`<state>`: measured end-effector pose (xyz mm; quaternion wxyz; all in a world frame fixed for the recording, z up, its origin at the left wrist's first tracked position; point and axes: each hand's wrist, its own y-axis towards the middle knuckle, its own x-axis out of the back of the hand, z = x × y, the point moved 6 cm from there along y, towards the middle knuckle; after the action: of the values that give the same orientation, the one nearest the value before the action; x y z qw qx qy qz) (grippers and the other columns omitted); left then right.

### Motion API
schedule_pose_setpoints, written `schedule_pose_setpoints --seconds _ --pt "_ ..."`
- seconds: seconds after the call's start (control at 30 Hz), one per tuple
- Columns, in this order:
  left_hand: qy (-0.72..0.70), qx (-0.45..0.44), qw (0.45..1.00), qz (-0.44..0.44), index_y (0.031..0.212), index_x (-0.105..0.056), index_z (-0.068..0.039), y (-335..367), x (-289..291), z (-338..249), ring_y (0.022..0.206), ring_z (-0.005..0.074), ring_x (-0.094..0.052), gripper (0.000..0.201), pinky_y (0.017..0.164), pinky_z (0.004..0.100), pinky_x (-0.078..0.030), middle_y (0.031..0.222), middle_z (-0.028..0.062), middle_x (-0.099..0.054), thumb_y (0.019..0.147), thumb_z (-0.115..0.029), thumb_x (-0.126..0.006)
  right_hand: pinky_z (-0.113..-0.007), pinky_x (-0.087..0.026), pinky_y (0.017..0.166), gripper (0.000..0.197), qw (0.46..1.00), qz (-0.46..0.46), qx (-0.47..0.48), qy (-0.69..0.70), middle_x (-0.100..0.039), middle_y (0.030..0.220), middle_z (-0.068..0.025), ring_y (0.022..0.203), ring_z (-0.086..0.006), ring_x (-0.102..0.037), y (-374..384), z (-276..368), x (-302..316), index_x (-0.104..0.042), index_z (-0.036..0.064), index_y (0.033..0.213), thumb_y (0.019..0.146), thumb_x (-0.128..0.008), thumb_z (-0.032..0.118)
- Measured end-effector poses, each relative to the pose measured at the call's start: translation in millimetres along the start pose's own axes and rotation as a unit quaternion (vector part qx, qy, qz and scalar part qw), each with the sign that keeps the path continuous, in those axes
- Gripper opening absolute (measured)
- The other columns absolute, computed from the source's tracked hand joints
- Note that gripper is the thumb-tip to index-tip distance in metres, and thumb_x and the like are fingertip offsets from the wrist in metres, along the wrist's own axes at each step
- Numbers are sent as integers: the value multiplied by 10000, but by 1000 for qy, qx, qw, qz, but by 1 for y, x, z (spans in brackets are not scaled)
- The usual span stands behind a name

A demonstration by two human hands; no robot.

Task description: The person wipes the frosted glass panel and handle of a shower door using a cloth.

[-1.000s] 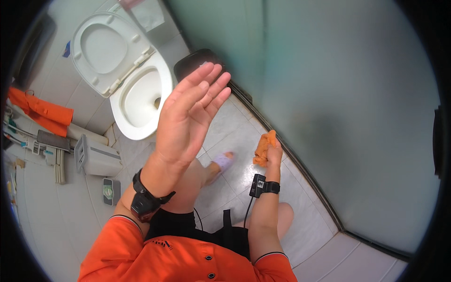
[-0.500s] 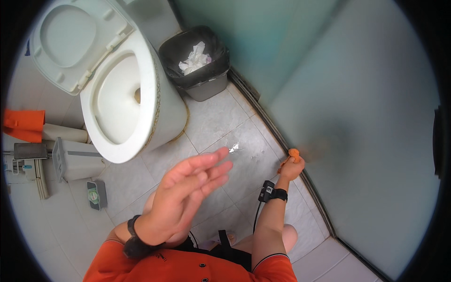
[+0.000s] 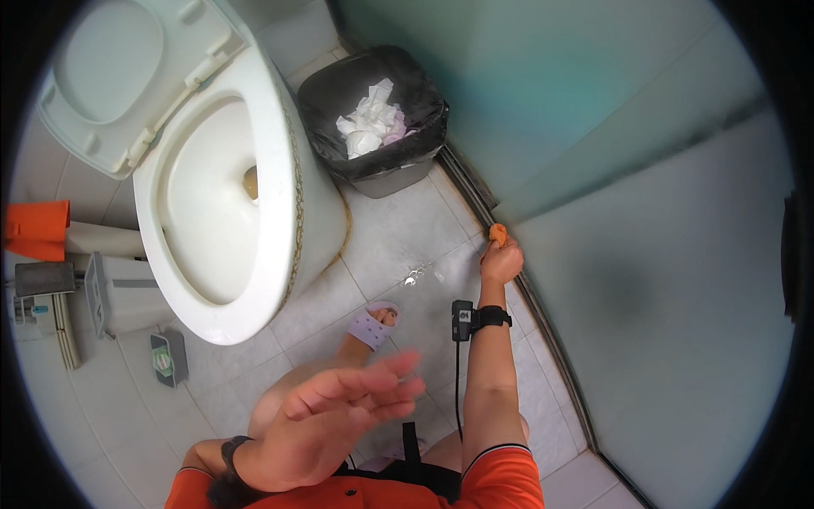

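My right hand (image 3: 503, 261) reaches down to the dark sliding-door track (image 3: 530, 305) at the foot of the frosted glass panel (image 3: 644, 280). A bunched orange cloth (image 3: 498, 234) is gripped in its fingers, pressed at the track's edge. Its lower part is hidden by the hand. Raised in front of me, my left hand (image 3: 326, 424) holds nothing. Its fingers are stretched out and a little apart, slightly blurred.
Left stands a white toilet (image 3: 292, 178) with its lid up. Beyond my right hand is a black-lined bin (image 3: 398, 182) with crumpled tissues (image 3: 369, 119). A slipper (image 3: 367, 329) is on my foot. Along the left wall are a grey-white container (image 3: 131, 297) and a small grey box (image 3: 170, 358).
My right hand has moved farther along the track toward the bin with the cloth. My left hand has come lower and nearer to me. My slippered foot has come into view.
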<state>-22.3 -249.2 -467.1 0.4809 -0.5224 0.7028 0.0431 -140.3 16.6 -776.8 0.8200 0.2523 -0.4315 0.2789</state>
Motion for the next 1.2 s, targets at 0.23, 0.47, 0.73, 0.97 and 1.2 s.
schedule_pose_setpoints --seconds 0.23,0.47,0.73,0.97,1.2 --pt "-26 -9 999 -23 1160 -476 28 -4 10 -14 1201 388 -401 331 1005 492 -323 1349 273 -310 833 41 -427 -386 -480 670 282 989 22 108 101 -622 866 -129 787 -297 -588 -7 44 -10 -640 61 974 703 -572 27" --pt "-38 19 999 -23 1145 -483 25 -12 13 -7 1208 381 -395 308 1013 488 -315 1347 267 -318 841 27 -433 -412 -379 872 206 895 122 379 -199 -556 1060 -66 994 -265 -470 9 89 -39 -660 113 869 735 -505 133" --pt "-35 48 998 30 1156 -479 18 -3 0 5 1220 367 -387 317 1009 482 -318 1348 257 -325 843 27 -429 -388 -416 861 267 908 166 317 -217 -555 1102 -27 1000 -224 -472 -21 -34 15 -631 96 981 749 -499 104" --pt "-28 26 995 88 1172 -464 32 -3 -10 3 1244 346 -356 329 1034 467 -273 1374 247 -278 848 48 -404 -380 -428 854 344 953 109 246 -141 -593 1074 -140 964 -309 -535 -50 -107 56 -584 49 1077 746 -496 19" --pt "-15 24 999 22 1115 -494 53 0 -11 9 1200 396 -400 331 1007 495 -317 1331 289 -328 790 47 -427 -374 -440 816 312 938 82 324 -87 -596 992 -168 914 -319 -558 2 13 -44 -555 -2 1060 757 -485 21"
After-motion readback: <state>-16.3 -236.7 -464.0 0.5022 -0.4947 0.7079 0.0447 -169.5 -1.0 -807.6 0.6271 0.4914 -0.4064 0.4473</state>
